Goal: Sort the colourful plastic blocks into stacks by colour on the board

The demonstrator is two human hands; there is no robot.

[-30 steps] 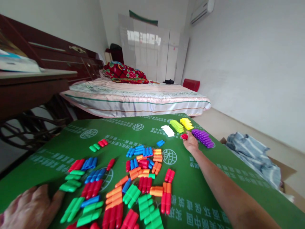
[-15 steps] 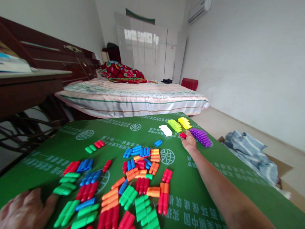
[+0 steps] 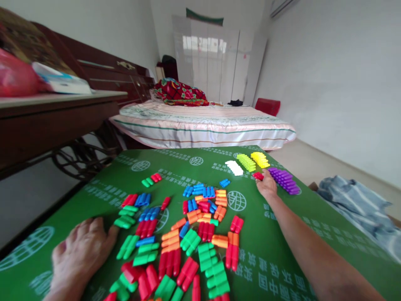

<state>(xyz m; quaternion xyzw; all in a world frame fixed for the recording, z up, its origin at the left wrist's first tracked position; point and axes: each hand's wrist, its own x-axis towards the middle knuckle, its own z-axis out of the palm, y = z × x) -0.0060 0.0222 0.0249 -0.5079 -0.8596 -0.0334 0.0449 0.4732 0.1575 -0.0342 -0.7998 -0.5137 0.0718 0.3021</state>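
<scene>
1. As I watch remotely through the head camera, smooth, glossy, plastic-looking pieces with rounded ends lie on the tabletop (image 3: 250, 217), a flat green sheet printed with pale globes and characters.
2. Shapes: short rounded bars, many joined side by side into ribbed rafts. The purple cluster (image 3: 284, 181) looks knobbly.
3. Count, far right: four single-coloured clusters, one each: white cluster (image 3: 234, 168), lime cluster (image 3: 246, 162), yellow cluster (image 3: 260, 159) and the purple one.
4. Count, smaller items: one lone red bar (image 3: 165, 203) at mid-left; one raft with two orange and two red lengths, the orange-and-red raft (image 3: 232, 251). The mixed red, blue, green and orange spread in front is too crowded for me to count reliably.
5. Right grip (image 3: 267, 185): arm outstretched, fingertips touching small red pieces (image 3: 258, 176); I cannot tell whether they are pinched.
6. Position: those pieces lie at the fingertips' left side, nearer than the lime cluster; the purple cluster sits just beside the hand's right.
7. Left grip (image 3: 83, 249): palm down, fingers loosely spread, holding nothing I can see; green pieces (image 3: 124, 222) lie just beside its thumb.
</scene>
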